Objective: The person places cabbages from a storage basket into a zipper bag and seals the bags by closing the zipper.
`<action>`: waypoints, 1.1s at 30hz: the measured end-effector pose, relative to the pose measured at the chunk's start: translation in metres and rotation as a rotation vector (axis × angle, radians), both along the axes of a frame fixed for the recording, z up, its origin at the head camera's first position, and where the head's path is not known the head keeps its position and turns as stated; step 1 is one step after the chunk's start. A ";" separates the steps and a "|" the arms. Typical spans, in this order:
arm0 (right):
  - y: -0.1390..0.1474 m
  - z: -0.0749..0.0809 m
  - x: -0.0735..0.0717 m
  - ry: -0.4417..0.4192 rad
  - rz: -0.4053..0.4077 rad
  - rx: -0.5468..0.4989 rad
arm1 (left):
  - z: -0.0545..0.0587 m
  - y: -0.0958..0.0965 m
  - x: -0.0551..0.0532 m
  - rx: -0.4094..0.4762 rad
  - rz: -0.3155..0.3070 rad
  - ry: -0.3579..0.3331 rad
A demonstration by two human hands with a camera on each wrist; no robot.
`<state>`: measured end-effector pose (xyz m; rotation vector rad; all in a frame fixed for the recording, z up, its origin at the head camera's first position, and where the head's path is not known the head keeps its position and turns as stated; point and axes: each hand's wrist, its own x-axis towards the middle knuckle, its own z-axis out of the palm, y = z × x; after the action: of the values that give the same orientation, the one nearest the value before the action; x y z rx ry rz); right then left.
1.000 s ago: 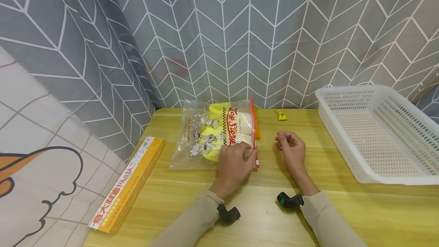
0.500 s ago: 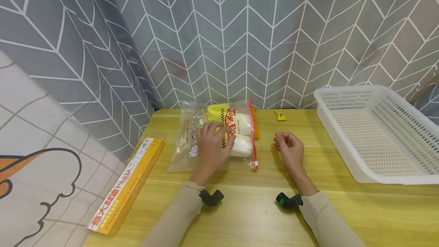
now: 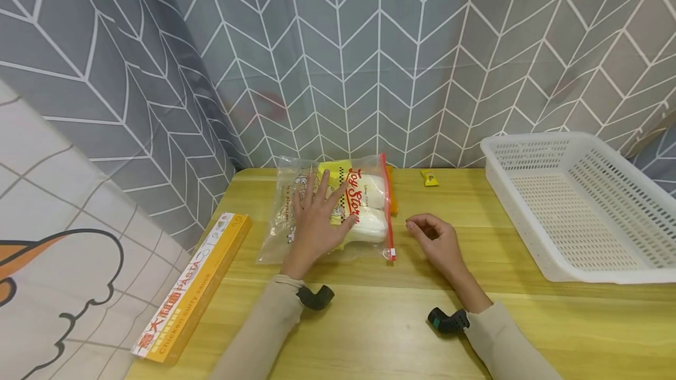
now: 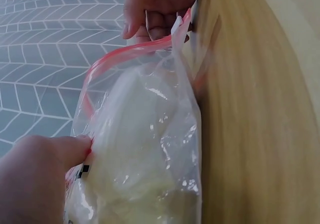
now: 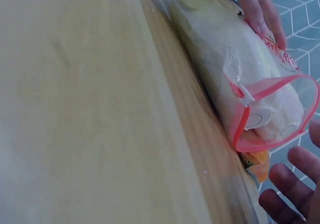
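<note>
A clear zip bag (image 3: pixel 369 233) printed with "Toy Story" and cartoon figures lies on the table, with two white, rounded things and something yellow inside. My left hand (image 3: pixel 317 221) rests on top of it with fingers spread. In the right wrist view the bag's red-edged mouth (image 5: pixel 267 146) gapes, and a white slider (image 5: pixel 245 95) sits at one corner. My right hand (image 3: pixel 437 242) is just right of that mouth, fingers loosely bent, holding nothing. Part of an orange packet (image 3: pixel 393 192) shows from under the bag; the remainder is hidden.
A long orange-and-white pasta box (image 3: pixel 192 286) lies along the table's left edge. At the back is a small yellow packet (image 3: pixel 429 178). A white perforated basket (image 3: pixel 520 227) stands on the right. A patterned grey curtain (image 3: pixel 359 63) hangs behind the table.
My left hand has moved left from the bag's red zip edge to its middle, and its fingers have spread. My right hand has shifted slightly left, closer to the bag's mouth.
</note>
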<state>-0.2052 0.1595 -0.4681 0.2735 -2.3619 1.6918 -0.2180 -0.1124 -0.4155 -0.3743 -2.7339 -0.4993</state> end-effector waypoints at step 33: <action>-0.004 -0.005 0.004 -0.027 -0.030 -0.054 | 0.009 -0.014 0.000 0.039 -0.071 -0.065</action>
<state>-0.2016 0.1551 -0.4734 0.2065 -2.3227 1.7534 -0.2179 -0.1264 -0.4070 -0.4542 -2.7766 -0.5919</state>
